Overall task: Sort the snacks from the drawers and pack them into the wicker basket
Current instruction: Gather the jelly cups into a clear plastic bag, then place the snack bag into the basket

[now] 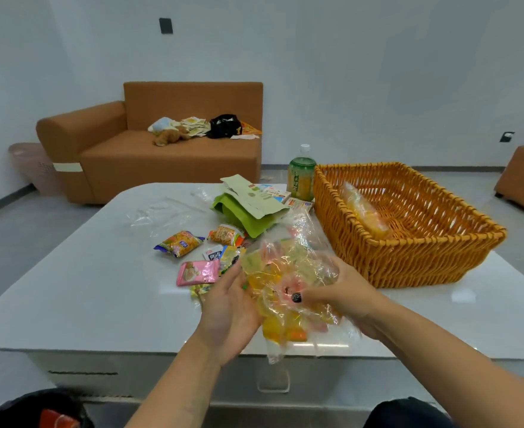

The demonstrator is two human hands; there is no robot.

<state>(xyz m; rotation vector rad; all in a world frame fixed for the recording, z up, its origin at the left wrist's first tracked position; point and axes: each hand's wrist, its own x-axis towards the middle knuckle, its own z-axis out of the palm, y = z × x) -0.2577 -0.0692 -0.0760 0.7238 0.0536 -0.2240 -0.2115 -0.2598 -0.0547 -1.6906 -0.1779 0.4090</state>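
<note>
Over the near edge of the white table (69,288) I hold a clear plastic bag of yellow and pink snacks (285,279) between both hands. My left hand (230,313) cups its left side with fingers fairly straight. My right hand (341,291) grips its right side, thumb pressed on the plastic. The wicker basket (424,257) stands to the right and holds one clear bag of yellow snacks (365,211). Loose packets lie left of the bag: an orange and blue one (180,242), an orange one (225,234), a pink one (197,272).
A green and beige paper bag (248,205), small boxes (281,194) and a green drink bottle (301,177) stand behind the snacks. Empty clear bags (162,214) lie further left. An orange sofa (162,149) with clutter is behind the table. A drawer handle (273,381) shows below the table edge.
</note>
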